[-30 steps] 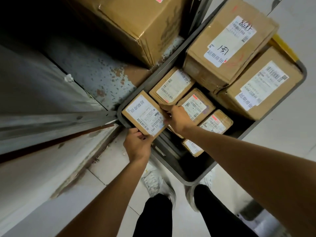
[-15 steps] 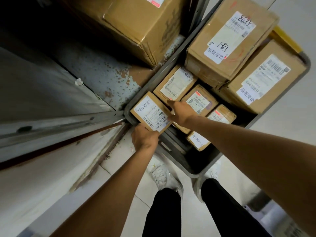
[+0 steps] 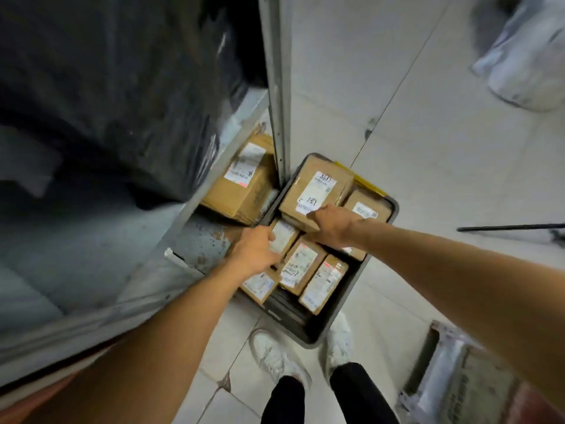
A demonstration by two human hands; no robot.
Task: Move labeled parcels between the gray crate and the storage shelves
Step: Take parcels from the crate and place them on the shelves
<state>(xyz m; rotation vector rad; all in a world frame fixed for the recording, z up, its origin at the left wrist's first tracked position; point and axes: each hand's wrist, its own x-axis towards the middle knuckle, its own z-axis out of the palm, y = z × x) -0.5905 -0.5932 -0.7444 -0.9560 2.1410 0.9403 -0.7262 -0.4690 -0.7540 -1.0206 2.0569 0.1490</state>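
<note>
The gray crate [image 3: 312, 339] stands on the floor against the storage shelf [image 3: 208, 240] and holds several labeled brown parcels. My left hand [image 3: 256, 250] curls its fingers over the left edge of a small parcel [image 3: 284, 235] in the crate's left row. My right hand [image 3: 333, 223] grips the near edge of the large parcel [image 3: 315, 188] stacked at the crate's far end. Another small parcel [image 3: 260, 284] lies in the near left corner, partly under my left wrist. Two long parcels [image 3: 301, 264] [image 3: 324, 283] lie side by side to its right.
A labeled box [image 3: 244, 185] sits on the rusty bottom shelf beside the metal upright [image 3: 276, 117]. A black bag [image 3: 122, 87] fills the shelf above. My white shoes [image 3: 275, 353] touch the crate. A metal stool [image 3: 452, 377] and a white sack [image 3: 526, 56] stand to the right.
My head rose, so the view is wider. Both hands let go of the small parcel at the crate's corner. The left moved to another small parcel, the right to the large one.
</note>
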